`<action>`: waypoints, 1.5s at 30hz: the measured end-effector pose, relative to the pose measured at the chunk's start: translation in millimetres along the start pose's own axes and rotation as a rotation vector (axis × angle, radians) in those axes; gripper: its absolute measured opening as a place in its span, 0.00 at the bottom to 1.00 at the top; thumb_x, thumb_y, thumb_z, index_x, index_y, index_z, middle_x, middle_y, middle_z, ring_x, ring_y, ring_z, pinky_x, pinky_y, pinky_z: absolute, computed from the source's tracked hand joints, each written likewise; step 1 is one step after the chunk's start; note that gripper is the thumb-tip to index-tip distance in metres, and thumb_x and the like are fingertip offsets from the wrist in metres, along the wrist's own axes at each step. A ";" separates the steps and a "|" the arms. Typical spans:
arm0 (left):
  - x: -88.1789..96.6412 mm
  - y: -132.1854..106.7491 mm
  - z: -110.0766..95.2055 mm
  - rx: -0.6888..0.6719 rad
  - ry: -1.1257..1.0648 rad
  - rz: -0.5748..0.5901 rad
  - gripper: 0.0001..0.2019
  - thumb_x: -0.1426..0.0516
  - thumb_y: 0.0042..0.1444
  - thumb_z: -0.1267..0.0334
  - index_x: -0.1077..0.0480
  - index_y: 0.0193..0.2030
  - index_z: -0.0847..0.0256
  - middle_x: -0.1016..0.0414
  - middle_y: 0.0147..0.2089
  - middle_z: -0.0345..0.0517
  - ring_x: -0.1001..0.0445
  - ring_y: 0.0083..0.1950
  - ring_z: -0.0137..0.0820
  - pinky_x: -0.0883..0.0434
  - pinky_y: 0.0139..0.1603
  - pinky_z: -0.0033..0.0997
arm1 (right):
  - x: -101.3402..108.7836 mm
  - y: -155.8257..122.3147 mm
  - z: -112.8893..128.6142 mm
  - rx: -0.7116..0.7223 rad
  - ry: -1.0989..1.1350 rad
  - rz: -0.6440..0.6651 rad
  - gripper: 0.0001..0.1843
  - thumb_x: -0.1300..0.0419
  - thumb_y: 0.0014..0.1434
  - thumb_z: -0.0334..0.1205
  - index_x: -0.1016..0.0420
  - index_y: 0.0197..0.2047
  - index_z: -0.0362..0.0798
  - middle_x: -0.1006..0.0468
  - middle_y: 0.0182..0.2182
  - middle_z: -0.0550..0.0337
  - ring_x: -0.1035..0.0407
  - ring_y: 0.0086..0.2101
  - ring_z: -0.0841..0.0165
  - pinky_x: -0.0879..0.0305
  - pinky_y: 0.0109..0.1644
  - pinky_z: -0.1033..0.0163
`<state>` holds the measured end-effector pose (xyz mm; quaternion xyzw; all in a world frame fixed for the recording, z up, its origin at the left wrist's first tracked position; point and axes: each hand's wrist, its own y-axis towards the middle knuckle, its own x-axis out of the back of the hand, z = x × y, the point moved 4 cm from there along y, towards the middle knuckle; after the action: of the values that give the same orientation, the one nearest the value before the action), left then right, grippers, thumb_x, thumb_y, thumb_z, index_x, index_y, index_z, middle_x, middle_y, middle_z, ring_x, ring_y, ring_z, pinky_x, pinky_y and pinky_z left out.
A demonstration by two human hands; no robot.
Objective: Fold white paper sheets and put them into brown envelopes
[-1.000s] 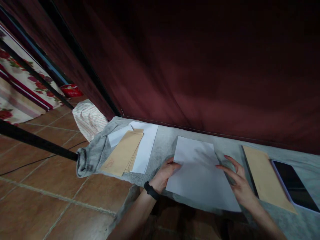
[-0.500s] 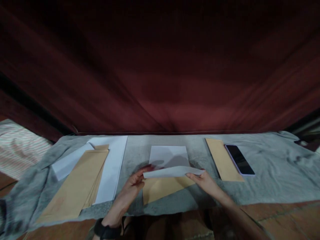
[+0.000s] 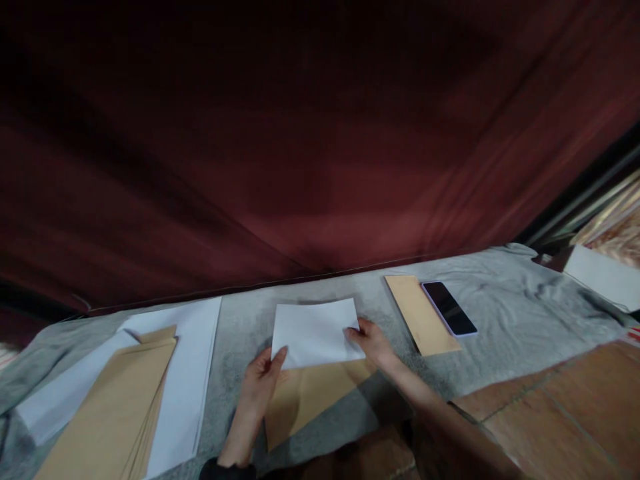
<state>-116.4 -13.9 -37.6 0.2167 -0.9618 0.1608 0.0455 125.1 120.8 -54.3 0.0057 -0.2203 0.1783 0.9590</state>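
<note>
A white sheet of paper (image 3: 315,331), folded over, lies on a brown envelope (image 3: 305,400) on the grey cloth (image 3: 505,313). My left hand (image 3: 263,380) presses its fingers on the sheet's near left corner. My right hand (image 3: 370,340) holds the sheet's right edge between thumb and fingers. Both hands rest low on the paper.
A stack of brown envelopes (image 3: 113,413) lies on white sheets (image 3: 193,373) at the left. One more brown envelope (image 3: 419,313) and a black phone (image 3: 449,308) lie to the right. A dark red curtain (image 3: 320,147) hangs behind. Tiled floor (image 3: 565,413) shows at the near right.
The flat sheet has been folded in half away from me, uncovering the brown envelope beneath. My head has swung to the right, so everything sits further left in view.
</note>
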 end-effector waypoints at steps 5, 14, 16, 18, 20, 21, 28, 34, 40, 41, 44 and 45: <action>2.9 4.3 -0.4 -0.013 0.323 -0.172 0.19 0.45 0.53 0.44 0.27 0.30 0.58 0.26 0.24 0.41 0.27 0.30 0.37 0.32 0.34 0.33 | 2.4 -0.2 -2.7 -0.079 -0.278 -0.019 0.12 0.43 0.63 0.38 0.19 0.37 0.46 0.19 0.28 0.57 0.26 0.29 0.66 0.40 0.32 0.66; 1.2 4.6 -8.6 0.021 0.598 -0.237 0.12 0.47 0.59 0.55 0.32 0.26 0.56 0.31 0.21 0.38 0.31 0.25 0.32 0.39 0.30 0.30 | 5.2 3.1 -1.1 -0.130 -0.499 0.021 0.16 0.43 0.67 0.45 0.18 0.36 0.48 0.16 0.31 0.56 0.23 0.32 0.66 0.40 0.33 0.67; 0.7 4.4 -8.3 0.036 0.629 -0.235 0.12 0.47 0.59 0.56 0.32 0.27 0.56 0.31 0.22 0.38 0.30 0.26 0.32 0.39 0.30 0.30 | 5.4 5.2 -0.3 -0.143 -0.507 0.024 0.17 0.44 0.67 0.47 0.18 0.36 0.48 0.16 0.31 0.56 0.23 0.32 0.66 0.40 0.32 0.67; 0.3 3.7 -8.5 0.043 0.652 -0.228 0.12 0.47 0.60 0.56 0.32 0.27 0.56 0.30 0.22 0.39 0.30 0.26 0.33 0.39 0.30 0.29 | 5.8 7.0 0.7 -0.163 -0.530 0.020 0.17 0.44 0.68 0.48 0.18 0.36 0.49 0.15 0.32 0.57 0.23 0.32 0.67 0.40 0.33 0.67; 0.2 2.9 -8.7 0.042 0.672 -0.224 0.12 0.47 0.61 0.56 0.32 0.27 0.56 0.29 0.23 0.39 0.29 0.27 0.33 0.39 0.30 0.30 | 5.7 8.6 1.8 -0.178 -0.566 0.015 0.17 0.44 0.68 0.49 0.18 0.37 0.49 0.15 0.33 0.56 0.22 0.34 0.67 0.39 0.34 0.68; 0.2 2.6 -8.5 0.043 0.682 -0.221 0.13 0.47 0.61 0.56 0.33 0.27 0.56 0.29 0.23 0.40 0.29 0.27 0.33 0.39 0.30 0.30 | 5.4 9.2 2.3 -0.184 -0.584 0.016 0.18 0.44 0.68 0.50 0.18 0.37 0.49 0.15 0.34 0.56 0.22 0.35 0.66 0.38 0.35 0.68; -0.1 3.0 -4.1 0.037 0.755 -0.205 0.12 0.49 0.64 0.56 0.34 0.31 0.55 0.27 0.26 0.41 0.28 0.30 0.34 0.40 0.33 0.30 | 3.2 9.7 6.1 -0.224 -0.689 0.033 0.20 0.46 0.69 0.53 0.18 0.39 0.51 0.14 0.38 0.53 0.20 0.40 0.63 0.37 0.36 0.66; -2.8 2.1 -5.5 0.088 0.830 -0.227 0.11 0.50 0.65 0.56 0.33 0.34 0.56 0.25 0.31 0.44 0.26 0.33 0.35 0.40 0.34 0.30 | 2.2 8.7 10.7 -0.236 -0.721 0.035 0.20 0.48 0.70 0.52 0.19 0.42 0.50 0.15 0.40 0.51 0.20 0.42 0.63 0.35 0.39 0.66; -7.1 -2.4 -11.9 0.119 0.893 -0.227 0.11 0.50 0.67 0.56 0.32 0.37 0.56 0.24 0.31 0.44 0.25 0.34 0.35 0.41 0.33 0.30 | 1.4 8.8 12.0 -0.235 -0.764 0.027 0.20 0.47 0.70 0.53 0.19 0.42 0.50 0.15 0.39 0.50 0.20 0.42 0.62 0.34 0.41 0.65; -7.6 -3.2 -13.3 0.126 0.897 -0.228 0.11 0.50 0.66 0.56 0.32 0.37 0.56 0.23 0.31 0.44 0.24 0.35 0.36 0.40 0.33 0.30 | 1.4 8.5 12.4 -0.229 -0.766 0.025 0.20 0.47 0.70 0.52 0.19 0.42 0.50 0.15 0.39 0.50 0.20 0.42 0.62 0.34 0.40 0.65; -9.5 -5.5 -18.7 0.129 0.907 -0.222 0.11 0.51 0.67 0.56 0.31 0.37 0.56 0.22 0.33 0.46 0.22 0.37 0.37 0.39 0.33 0.30 | 1.5 7.1 14.2 -0.211 -0.768 0.021 0.20 0.47 0.71 0.52 0.19 0.42 0.49 0.15 0.39 0.50 0.20 0.41 0.61 0.34 0.40 0.65; -10.2 -6.3 -20.5 0.127 0.911 -0.218 0.12 0.51 0.67 0.56 0.31 0.37 0.56 0.21 0.34 0.47 0.22 0.38 0.37 0.39 0.34 0.30 | 1.7 6.7 14.8 -0.209 -0.769 0.017 0.20 0.48 0.71 0.52 0.19 0.42 0.49 0.15 0.39 0.50 0.20 0.41 0.61 0.34 0.40 0.65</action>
<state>-104.1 -8.5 -18.0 0.2262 -0.8037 0.2925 0.4663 118.0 126.3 -40.7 -0.0275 -0.5803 0.1478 0.8004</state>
